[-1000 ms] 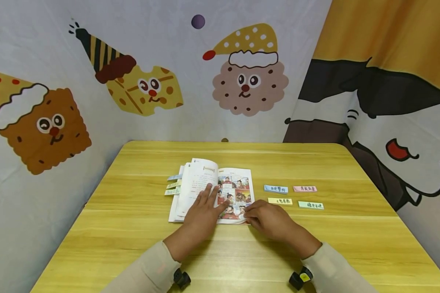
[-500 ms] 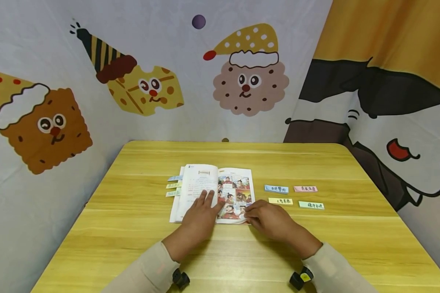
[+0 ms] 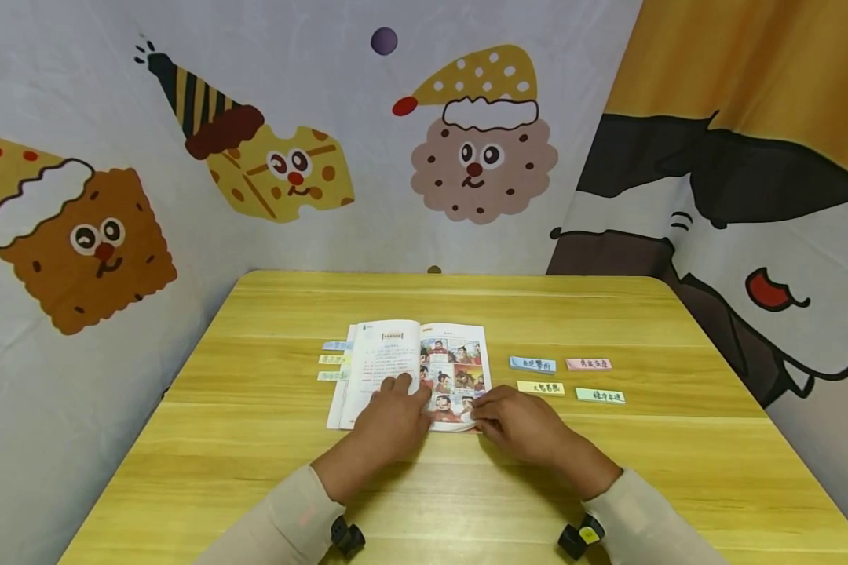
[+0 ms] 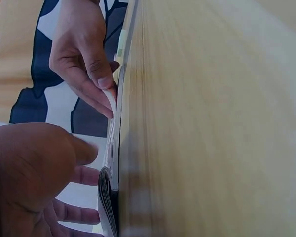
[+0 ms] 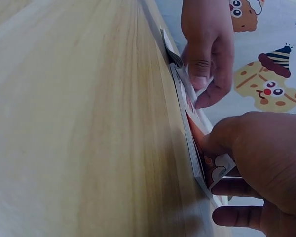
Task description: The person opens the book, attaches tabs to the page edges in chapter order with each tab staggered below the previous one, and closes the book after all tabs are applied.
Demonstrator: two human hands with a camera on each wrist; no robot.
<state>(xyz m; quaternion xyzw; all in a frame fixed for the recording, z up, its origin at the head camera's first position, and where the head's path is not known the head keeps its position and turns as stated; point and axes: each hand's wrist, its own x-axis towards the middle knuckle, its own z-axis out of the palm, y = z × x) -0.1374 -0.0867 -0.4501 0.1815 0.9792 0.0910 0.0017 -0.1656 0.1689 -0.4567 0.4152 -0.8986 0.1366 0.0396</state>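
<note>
An open comic book (image 3: pixel 381 353) lies on the table, text on its left page and coloured panels on its right page (image 3: pixel 469 334). My left hand (image 3: pixel 392 420) rests on the left page close to the spine, its fingertips touching the paper. At the lower right corner of the book, my right hand (image 3: pixel 523 424) pinches the page edge between thumb and fingers; the left wrist view shows the lifted pages (image 4: pixel 111 101) there. Blue (image 3: pixel 336 345), yellow (image 3: pixel 334 359) and green (image 3: pixel 332 376) tabs stick out from the book's left side.
Right of the book lie a blue strip (image 3: pixel 532 365), a pink strip (image 3: pixel 589 364), a yellow strip (image 3: pixel 540 388) and a green strip (image 3: pixel 600 395), each with handwriting. The wooden table (image 3: pixel 254 471) ends at a cartoon-printed cloth (image 3: pixel 367 243) behind.
The raised left page has come down flat. My left hand has slid a little toward me and its fingers have bent more. My right hand stays at the page corner.
</note>
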